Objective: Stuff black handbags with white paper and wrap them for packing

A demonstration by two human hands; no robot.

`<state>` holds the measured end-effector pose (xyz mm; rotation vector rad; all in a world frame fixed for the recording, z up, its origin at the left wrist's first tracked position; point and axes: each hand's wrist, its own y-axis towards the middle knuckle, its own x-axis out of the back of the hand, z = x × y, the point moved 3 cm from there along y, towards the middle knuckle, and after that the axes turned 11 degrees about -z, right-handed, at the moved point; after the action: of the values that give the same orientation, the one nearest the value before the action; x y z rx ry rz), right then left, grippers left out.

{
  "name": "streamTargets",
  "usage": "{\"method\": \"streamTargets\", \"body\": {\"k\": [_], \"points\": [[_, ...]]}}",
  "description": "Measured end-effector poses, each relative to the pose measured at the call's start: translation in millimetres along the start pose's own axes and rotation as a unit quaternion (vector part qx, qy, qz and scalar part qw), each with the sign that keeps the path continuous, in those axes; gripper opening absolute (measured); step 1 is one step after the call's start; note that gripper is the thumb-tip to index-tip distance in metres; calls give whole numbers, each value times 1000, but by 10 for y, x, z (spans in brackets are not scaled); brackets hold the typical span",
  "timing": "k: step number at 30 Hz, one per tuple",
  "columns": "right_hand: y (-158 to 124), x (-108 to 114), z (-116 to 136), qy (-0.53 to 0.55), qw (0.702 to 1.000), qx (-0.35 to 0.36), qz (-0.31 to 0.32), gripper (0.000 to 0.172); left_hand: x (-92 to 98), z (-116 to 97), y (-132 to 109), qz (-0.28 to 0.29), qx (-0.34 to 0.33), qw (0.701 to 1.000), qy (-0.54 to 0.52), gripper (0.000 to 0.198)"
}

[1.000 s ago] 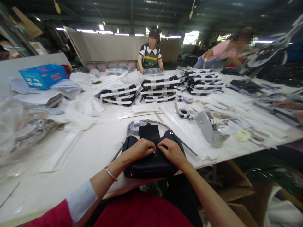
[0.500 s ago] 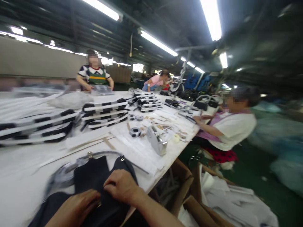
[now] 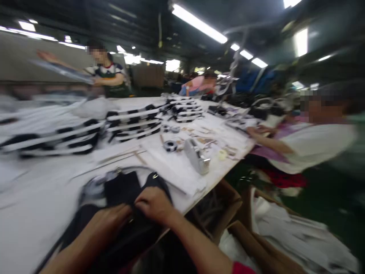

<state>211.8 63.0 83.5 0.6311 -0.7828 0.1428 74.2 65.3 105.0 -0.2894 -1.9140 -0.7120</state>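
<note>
A black bag [image 3: 137, 238] with small gold-coloured metal fittings lies at the table's near edge, below me. My left hand [image 3: 112, 219] is closed on its edge, with the fingertips bent down and partly hidden. Close beside it, my right hand [image 3: 155, 203] pinches the same bag near its top. Beyond my hands a dark flap [image 3: 121, 188] stands up, and a strap wrapped in pale, clear material curves behind it. Motion blur softens the fine detail.
A tape dispenser [image 3: 196, 156] and a tape roll [image 3: 170, 146] stand on the white table [image 3: 45, 201]. Black-and-white wrapped straps [image 3: 137, 123] are piled beyond. Cardboard boxes [image 3: 225, 201] sit below the right edge. One co-worker [image 3: 310, 140] sits at right; others are across the table.
My view has shifted, so the bag and table appear higher and further right. Both hands stay on the bag. The co-worker at far left has turned and raised an arm with a clear sheet.
</note>
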Motion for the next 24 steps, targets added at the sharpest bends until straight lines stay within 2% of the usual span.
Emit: {"method": "streamTargets", "body": {"k": [3,6,10,12,15,17,19,21,24], "points": [[-17,66,-33,55,998,-28,-8,7,188,22,-301,106,41,993,22,19],[-4,40,-110,91,995,-28,5,8,237,59,-316,122,88,989,-9,20],[-30,83,-56,93,995,-21,8,9,230,118,-261,75,154,981,-95,21],[-31,96,-33,87,996,-25,6,9,202,180,-273,59,208,964,-153,19],[-20,87,-39,85,996,-34,6,9,155,278,-305,26,308,915,-259,15],[-15,81,-49,87,995,-40,3,10,164,310,-301,-11,352,879,-320,18],[-12,80,-50,89,995,-41,-1,10,241,317,-274,-55,366,857,-358,27],[-6,80,-43,87,995,-39,-2,10,398,329,-258,-107,363,849,-369,33],[3,78,-32,79,996,-35,3,10,733,414,-347,-206,354,865,-291,32]]}}
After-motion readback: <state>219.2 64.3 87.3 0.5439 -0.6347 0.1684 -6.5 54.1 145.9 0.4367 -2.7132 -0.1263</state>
